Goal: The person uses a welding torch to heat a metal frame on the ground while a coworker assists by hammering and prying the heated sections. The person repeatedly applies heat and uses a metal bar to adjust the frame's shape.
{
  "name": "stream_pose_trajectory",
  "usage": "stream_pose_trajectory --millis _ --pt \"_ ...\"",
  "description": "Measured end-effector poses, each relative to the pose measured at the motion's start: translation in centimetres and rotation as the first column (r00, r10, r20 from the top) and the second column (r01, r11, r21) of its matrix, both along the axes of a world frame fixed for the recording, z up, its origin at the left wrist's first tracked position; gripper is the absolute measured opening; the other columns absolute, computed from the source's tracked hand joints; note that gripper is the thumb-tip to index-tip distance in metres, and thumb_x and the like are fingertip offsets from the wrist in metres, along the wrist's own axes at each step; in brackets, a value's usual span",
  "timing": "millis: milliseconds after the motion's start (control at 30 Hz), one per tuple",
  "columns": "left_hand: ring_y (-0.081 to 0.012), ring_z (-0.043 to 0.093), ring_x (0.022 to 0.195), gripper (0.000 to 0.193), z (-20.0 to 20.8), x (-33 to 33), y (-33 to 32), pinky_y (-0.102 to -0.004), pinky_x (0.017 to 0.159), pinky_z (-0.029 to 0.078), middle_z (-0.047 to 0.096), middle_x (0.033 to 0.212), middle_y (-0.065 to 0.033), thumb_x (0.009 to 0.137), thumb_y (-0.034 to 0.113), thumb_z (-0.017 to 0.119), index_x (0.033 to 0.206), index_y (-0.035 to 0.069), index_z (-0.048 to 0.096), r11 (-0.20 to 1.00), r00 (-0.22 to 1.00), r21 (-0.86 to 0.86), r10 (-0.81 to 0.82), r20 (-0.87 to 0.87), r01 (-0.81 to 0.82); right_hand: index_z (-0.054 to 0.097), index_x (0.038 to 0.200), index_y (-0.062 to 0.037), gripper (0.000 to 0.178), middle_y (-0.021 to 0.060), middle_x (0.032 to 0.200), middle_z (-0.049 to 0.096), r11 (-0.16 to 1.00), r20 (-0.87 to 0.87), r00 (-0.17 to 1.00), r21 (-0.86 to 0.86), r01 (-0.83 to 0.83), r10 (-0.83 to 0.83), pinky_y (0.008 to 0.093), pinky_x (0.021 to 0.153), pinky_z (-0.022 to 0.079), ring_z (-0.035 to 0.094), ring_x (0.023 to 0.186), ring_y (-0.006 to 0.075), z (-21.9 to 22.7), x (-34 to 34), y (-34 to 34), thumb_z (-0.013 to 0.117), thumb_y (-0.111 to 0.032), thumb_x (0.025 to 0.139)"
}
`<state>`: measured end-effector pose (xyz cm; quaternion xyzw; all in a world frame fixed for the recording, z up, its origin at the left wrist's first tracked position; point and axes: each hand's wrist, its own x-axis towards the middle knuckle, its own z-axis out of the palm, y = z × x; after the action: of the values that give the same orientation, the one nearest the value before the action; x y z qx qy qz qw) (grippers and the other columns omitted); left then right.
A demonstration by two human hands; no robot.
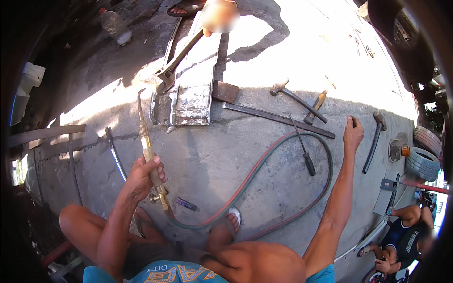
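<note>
My left hand (144, 178) is wrapped round the brass handle of a gas torch (147, 152), its thin curved tip pointing up and away. Red and green twin hoses (252, 175) run from its valve end and loop across the concrete. My right hand (353, 134) is stretched out to the right above the floor, fingers closed; whatever they may hold is hidden. Ahead of the torch tip lies a worn metal frame (194, 106). Another person's hand (207, 32) grips an adjustable wrench (177, 63), its jaw on the frame's left edge.
A hammer (299, 101), a yellow-handled hammer (317, 106), a steel bar (278, 120) and a screwdriver (303, 146) lie ahead. Another hammer (374, 141) is right of my hand. A lighter-like dark object (186, 203) sits by my foot. Tyres (422, 162) and a seated person (401, 240) are right.
</note>
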<state>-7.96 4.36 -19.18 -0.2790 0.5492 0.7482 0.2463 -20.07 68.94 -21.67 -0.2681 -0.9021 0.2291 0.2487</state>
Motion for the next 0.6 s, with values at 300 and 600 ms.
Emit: stream_pose_trajectory --millis 300,600 --pt "-0.0193 0.059 0.074 0.022 -0.2 0.3 -0.3 -0.0392 0.072 0.053 0.056 0.084 -0.0053 0.1 0.021 0.066 0.109 0.009 0.049 1.0 1.0 -0.019 -0.012 0.015 0.012 0.074 0.113 0.0002 0.026 0.0236 0.11 0.074 0.937 0.595 0.784 0.145 -0.318 0.175 0.0476 0.092 0.053 0.069 0.107 0.042 -2.7 1.5 -4.1 0.067 -0.015 0.094" --pt "-0.0176 0.058 0.074 0.019 -0.2 -0.1 -1.2 -0.039 0.07 0.054 0.055 0.082 -0.0039 0.102 0.019 0.065 0.106 0.009 0.048 1.0 0.999 0.017 -0.001 0.052 0.0 0.067 0.127 -0.0029 0.036 0.0255 0.118 0.067 0.836 0.586 0.715 0.112 -0.538 0.381 0.0493 0.096 0.051 0.064 0.112 0.044 -8.9 2.1 -1.2 0.063 -0.002 0.091"
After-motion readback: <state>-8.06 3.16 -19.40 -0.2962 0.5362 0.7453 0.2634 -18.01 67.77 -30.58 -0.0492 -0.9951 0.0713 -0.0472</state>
